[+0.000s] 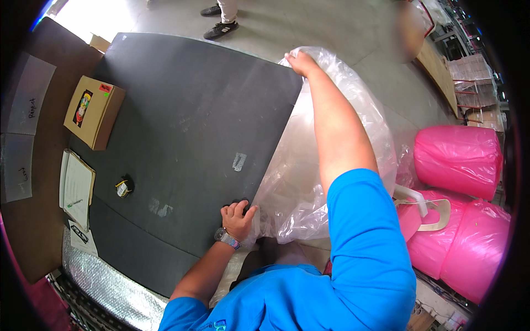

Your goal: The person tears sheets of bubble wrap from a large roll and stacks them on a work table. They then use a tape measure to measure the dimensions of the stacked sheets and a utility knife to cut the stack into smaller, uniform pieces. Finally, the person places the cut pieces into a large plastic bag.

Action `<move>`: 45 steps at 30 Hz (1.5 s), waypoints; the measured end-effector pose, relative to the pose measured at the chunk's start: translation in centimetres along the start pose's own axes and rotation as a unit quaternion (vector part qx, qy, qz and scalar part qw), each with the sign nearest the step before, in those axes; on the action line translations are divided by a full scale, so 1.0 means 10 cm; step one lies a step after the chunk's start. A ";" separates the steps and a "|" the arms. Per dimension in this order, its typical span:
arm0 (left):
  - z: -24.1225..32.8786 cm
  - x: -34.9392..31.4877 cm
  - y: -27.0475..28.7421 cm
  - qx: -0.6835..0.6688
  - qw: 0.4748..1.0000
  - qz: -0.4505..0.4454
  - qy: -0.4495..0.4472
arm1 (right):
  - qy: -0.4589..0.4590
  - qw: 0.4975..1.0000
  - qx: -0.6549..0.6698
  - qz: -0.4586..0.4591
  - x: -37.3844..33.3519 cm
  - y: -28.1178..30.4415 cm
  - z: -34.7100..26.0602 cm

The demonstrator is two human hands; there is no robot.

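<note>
A large clear plastic bag (353,105) hangs along the right edge of the dark grey table (187,105) and spreads down past it. At the table's far right corner, my right hand (301,63) pinches the bag's upper edge, with that arm stretched out over the plastic. My left hand (237,219) rests at the near right edge of the table, fingers curled over a small black object (243,200) mostly hidden beneath them. Some of the plastic gathers beside this hand. A watch (226,237) is on my left wrist.
On the table's left side are a cardboard box (88,110), a notebook (76,187) with a pen, and a small black-and-yellow item (124,186). Pink plastic-wrapped rolls (458,160) stand at right, near a white handle (411,197). Beyond the table, a person's legs (227,12) show.
</note>
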State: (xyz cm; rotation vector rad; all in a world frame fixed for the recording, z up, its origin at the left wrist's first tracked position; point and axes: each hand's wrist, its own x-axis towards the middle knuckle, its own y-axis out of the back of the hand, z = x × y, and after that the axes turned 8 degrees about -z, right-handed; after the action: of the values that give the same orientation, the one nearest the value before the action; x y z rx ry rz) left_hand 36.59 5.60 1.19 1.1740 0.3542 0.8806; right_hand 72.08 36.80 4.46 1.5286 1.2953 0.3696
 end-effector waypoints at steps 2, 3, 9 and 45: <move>-0.01 -0.01 0.02 -0.001 1.000 -0.006 0.003 | -0.046 0.997 -0.055 -0.014 -0.10 0.16 -0.24; -0.01 -0.01 0.03 -0.004 1.000 -0.010 0.003 | -0.071 0.994 -0.084 -0.019 -0.20 0.28 -0.37; -0.01 -0.03 0.03 -0.052 0.999 -0.002 -0.011 | -0.087 0.984 -0.156 -0.025 0.16 0.03 0.27; 0.54 -0.47 0.30 0.016 0.885 -0.463 -0.043 | -0.097 0.818 -0.429 -0.371 -3.63 -0.04 1.26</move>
State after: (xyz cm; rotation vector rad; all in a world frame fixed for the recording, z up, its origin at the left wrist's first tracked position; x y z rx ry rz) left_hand 35.93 -1.14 5.10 0.9050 0.7738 -0.0194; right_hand 68.23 -0.60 12.47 0.2375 1.2001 0.2175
